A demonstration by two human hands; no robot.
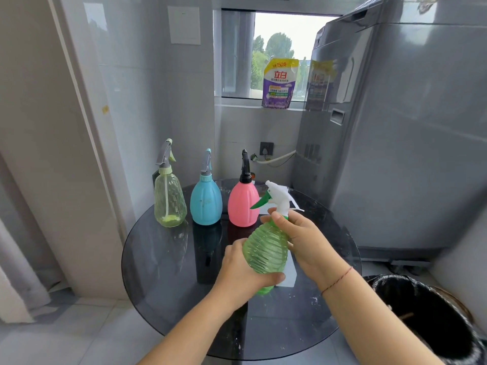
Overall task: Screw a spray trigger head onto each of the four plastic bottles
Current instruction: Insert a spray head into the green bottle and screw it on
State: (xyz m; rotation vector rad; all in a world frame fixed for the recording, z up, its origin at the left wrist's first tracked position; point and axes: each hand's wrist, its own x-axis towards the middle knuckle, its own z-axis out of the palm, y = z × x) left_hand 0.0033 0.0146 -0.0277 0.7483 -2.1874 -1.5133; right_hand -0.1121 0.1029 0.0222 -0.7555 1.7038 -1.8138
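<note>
A person's left hand (243,270) grips the base of a ribbed green bottle (266,248) tilted above a round glass bench (163,272), while the right hand (300,233) wraps its neck below the white trigger head (279,197). Yellow-green (168,198), blue (205,201) and pink (242,201) bottles stand capped behind.

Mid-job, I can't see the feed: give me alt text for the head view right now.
Both hands hold a ribbed green bottle tilted above a round dark glass table: left hand grips its body, right hand its neck under a white trigger head. Behind stand yellow-green, blue and pink bottles, heads fitted.
</note>
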